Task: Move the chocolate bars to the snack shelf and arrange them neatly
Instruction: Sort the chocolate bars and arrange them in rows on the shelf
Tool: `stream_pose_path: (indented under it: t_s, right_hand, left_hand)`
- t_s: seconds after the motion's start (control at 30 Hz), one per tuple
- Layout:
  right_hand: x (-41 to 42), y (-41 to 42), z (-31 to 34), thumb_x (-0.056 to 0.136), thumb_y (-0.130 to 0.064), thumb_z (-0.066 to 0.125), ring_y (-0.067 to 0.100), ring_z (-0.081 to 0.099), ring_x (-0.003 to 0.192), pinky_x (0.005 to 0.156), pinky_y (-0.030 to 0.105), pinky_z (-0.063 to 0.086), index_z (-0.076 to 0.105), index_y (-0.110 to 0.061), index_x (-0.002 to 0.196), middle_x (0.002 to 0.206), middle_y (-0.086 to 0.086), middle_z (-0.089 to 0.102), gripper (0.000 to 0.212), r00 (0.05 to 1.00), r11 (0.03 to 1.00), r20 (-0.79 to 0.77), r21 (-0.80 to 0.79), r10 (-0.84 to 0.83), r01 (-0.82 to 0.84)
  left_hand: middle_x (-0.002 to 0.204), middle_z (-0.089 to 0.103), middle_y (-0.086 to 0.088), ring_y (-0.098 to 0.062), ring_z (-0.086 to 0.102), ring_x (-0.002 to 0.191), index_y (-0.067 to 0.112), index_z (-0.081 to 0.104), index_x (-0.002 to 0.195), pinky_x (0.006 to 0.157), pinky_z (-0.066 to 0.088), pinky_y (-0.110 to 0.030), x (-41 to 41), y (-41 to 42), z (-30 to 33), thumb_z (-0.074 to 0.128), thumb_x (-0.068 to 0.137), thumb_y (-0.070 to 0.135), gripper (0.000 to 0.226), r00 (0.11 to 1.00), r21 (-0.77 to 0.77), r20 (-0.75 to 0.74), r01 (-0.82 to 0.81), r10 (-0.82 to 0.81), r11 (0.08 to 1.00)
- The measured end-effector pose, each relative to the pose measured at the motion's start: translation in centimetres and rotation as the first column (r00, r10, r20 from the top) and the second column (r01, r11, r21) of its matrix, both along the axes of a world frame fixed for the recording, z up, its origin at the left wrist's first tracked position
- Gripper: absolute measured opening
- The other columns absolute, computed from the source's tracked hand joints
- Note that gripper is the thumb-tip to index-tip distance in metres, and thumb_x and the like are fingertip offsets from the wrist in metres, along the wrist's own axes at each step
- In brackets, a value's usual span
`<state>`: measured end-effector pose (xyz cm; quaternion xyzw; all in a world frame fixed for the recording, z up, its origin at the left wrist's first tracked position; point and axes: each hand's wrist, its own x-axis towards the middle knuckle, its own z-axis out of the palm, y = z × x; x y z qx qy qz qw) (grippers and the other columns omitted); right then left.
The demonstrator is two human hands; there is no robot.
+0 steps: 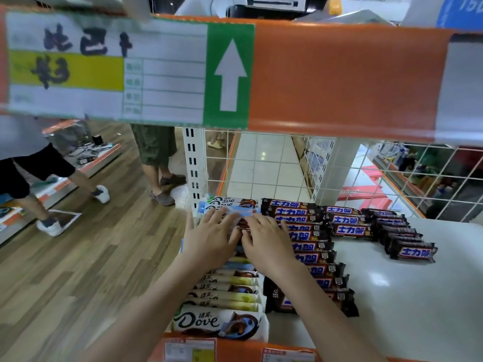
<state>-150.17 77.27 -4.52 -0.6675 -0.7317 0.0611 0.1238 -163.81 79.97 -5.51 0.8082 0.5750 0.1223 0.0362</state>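
Observation:
A row of white Dove chocolate bars [222, 323] runs front to back along the left edge of the white shelf [407, 291]. To its right lie rows of dark Snickers bars [308, 233], with two shorter rows [413, 250] further right. My left hand [211, 239] lies flat with straight fingers on the Dove bars near the back of the row. My right hand [266, 239] rests beside it, its fingertips curled onto a bar between the two hands; what they touch is partly hidden.
An upper shelf edge with an orange strip and a price label [109, 66] hangs overhead. A white wire mesh [392, 173] backs the shelf. On the wooden floor to the left stand two people [156, 158], near a low display.

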Motion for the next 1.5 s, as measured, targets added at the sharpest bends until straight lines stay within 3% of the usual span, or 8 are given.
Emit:
stream_pose_path:
  t_s: [0.23,0.47,0.83,1.1,1.27,1.5]
  right_hand:
    - [0.3,0.1,-0.2,0.099,-0.035,0.029,0.016,0.026,0.136,0.113,0.049,0.011,0.038,-0.022,0.137,0.148,-0.002,0.033,0.042,0.999,0.999,-0.047,0.031,-0.007,0.009]
    - [-0.2,1.3,-0.2,0.099,-0.031,0.025,0.019,0.009,0.143,0.113,0.055,-0.001,0.027,-0.022,0.144,0.154,-0.001,0.019,0.046,0.999,0.998,-0.055,-0.061,-0.002,-0.002]
    - [-0.2,0.9,0.3,0.099,-0.033,0.029,0.017,0.007,0.144,0.113,0.053,-0.003,0.028,-0.025,0.143,0.154,-0.002,0.021,0.044,0.995,0.998,-0.101,-0.063,0.007,-0.014]
    - [0.3,-2.3,1.1,0.097,-0.036,0.037,0.019,0.045,0.124,0.114,0.052,0.007,0.033,-0.024,0.139,0.146,-0.002,0.032,0.044,0.991,0.994,-0.083,-0.04,0.103,-0.106]
    - [-0.6,-2.9,0.6,0.096,-0.031,0.04,0.021,0.037,0.124,0.1,0.035,0.039,0.04,-0.019,0.134,0.136,0.003,0.038,0.04,0.985,0.992,-0.122,0.043,0.123,-0.119]
    - [-1.0,-3.0,1.0,0.094,-0.027,0.044,0.021,0.03,0.128,0.102,0.033,0.036,0.041,-0.017,0.132,0.136,0.004,0.035,0.039,0.974,0.993,-0.194,0.009,0.114,-0.114]
  left_hand:
    - [0.151,0.022,0.012,-0.01,0.016,0.14,0.042,0.024,0.139,0.11,-0.002,-0.059,0.0,0.3,-0.1,0.016,0.094,0.052,0.047,1.0,-0.005,-0.014,-0.005,0.005,1.0]
    - [0.157,0.007,0.006,-0.015,0.001,0.144,0.04,0.012,0.144,0.112,-0.001,-0.056,0.1,1.1,0.0,0.016,0.096,0.05,0.05,0.997,-0.075,-0.067,-0.037,0.032,0.996]
    - [0.157,0.01,0.005,-0.017,0.005,0.144,0.039,0.015,0.144,0.111,0.001,-0.057,-0.1,1.4,-0.1,0.018,0.096,0.049,0.049,0.999,-0.092,-0.044,-0.015,0.011,0.996]
    - [0.145,0.03,0.012,-0.014,0.029,0.134,0.043,0.034,0.134,0.11,0.022,-0.045,-3.1,-1.1,1.2,0.032,0.095,0.045,0.039,0.994,-0.077,-0.003,0.11,-0.111,0.991]
    - [0.141,0.034,0.014,-0.012,0.03,0.132,0.039,0.036,0.133,0.107,0.026,-0.036,-2.9,-2.7,0.6,0.032,0.095,0.044,0.039,0.992,-0.01,0.055,0.116,-0.115,0.993]
    - [0.143,0.03,0.011,-0.013,0.025,0.134,0.039,0.034,0.134,0.106,0.025,-0.038,-2.9,-2.9,1.0,0.038,0.094,0.042,0.041,0.993,-0.032,0.048,0.108,-0.106,0.994]
